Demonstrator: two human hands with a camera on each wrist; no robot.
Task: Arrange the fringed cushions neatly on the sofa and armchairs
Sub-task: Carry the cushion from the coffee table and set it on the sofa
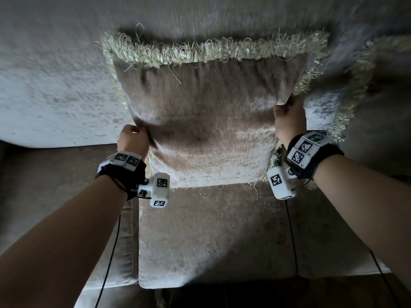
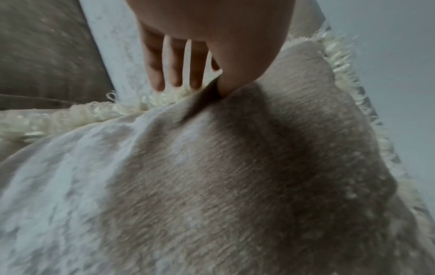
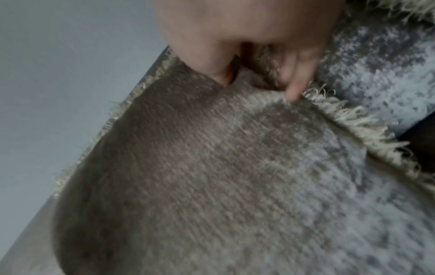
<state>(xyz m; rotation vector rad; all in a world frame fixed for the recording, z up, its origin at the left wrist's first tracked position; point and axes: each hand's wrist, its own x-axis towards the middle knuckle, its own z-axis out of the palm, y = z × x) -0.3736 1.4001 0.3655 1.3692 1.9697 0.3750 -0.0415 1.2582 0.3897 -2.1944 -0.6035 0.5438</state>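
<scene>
Centre of the head view: one fringed cushion [image 1: 206, 121], taupe chenille with a pale cream fringe [image 1: 200, 51] round its edges, stands against the sofa backrest [image 1: 55, 85], its lower edge over the seat cushion [image 1: 211, 236]. The left hand [image 1: 133, 141], at mid-left of the frame, pinches the cushion's left side — the left wrist view shows the thumb [image 2: 235, 74] pressed into the fabric, which puckers at that spot, with three fingers [image 2: 174, 63] extended behind the edge, above the fringe. The right hand [image 1: 289, 123], at mid-right and set higher in the frame than the left, grips the cushion's right edge; the right wrist view shows the thumb [image 3: 212, 61] on the face and a fingertip [image 3: 294, 93] curled over the fringed seam. A second fringed cushion [image 1: 329, 107] lies at the right of the frame, just behind the right hand, its fringe touching or overlapping the held cushion's right side — which of the two cannot be told. Both wrists carry black straps with white marker blocks [image 1: 159, 188]. The frames are blurred.
</scene>
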